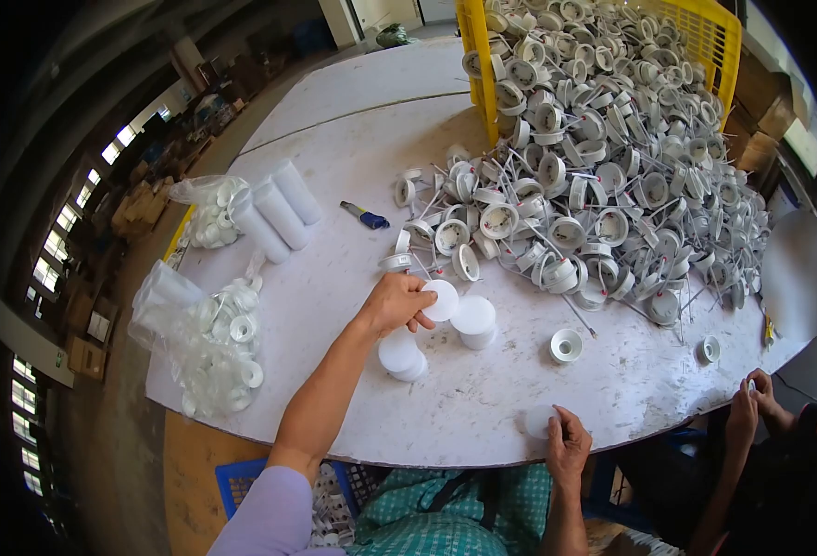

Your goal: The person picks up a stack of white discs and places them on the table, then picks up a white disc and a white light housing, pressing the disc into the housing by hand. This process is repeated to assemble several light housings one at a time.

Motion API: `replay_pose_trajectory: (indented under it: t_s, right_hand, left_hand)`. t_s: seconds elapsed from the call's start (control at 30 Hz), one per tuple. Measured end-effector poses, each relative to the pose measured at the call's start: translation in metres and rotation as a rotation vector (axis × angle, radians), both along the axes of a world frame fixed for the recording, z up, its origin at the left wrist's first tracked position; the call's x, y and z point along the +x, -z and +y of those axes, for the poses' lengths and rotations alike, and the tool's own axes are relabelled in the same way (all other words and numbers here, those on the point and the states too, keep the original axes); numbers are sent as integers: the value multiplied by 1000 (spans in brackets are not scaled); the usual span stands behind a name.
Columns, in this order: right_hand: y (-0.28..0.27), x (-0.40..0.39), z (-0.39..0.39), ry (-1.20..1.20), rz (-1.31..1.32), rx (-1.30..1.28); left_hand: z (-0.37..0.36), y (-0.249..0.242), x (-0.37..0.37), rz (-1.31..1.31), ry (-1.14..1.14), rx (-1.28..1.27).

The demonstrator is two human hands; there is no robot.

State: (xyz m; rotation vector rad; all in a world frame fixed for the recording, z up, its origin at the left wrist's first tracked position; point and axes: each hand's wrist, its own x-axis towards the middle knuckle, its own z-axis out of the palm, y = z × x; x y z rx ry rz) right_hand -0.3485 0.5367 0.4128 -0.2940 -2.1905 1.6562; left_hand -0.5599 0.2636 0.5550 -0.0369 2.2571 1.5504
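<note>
At the frame's center, a white disc (443,301) sits pinched at its edge in the grip of the left hand (397,304), near disc stacks (474,317) that a careless nudge could topple. The disc looks round, flat and smooth. At lower center right, the right hand (568,445) appears clamped on a translucent disc (538,423); wired white housings (566,232) crowd the counter (487,398) at upper right.

From here the yellow crate (483,69) runs out of sight at the top, its inside mostly hidden by the heap of white round housings (603,176). The right hand (568,445) covers one edge of a translucent disc (538,423). Whatever the co-worker's hands (747,401) hold is too small to make out.
</note>
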Motion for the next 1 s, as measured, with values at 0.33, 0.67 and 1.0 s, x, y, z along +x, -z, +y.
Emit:
replay_pose_trajectory:
  t_s: [0.33,0.67,1.0]
  right_hand:
    - [-4,0,1,-26,-1,-22]
    - [-1,0,3,-69,-33,-31]
    - [1,-1,5,-39,-39,-80]
  left_hand:
    - [8,-2,3,5,21,39]
    - [24,5,0,-47,-6,46]
    - [55,-7,7,-68,75,139]
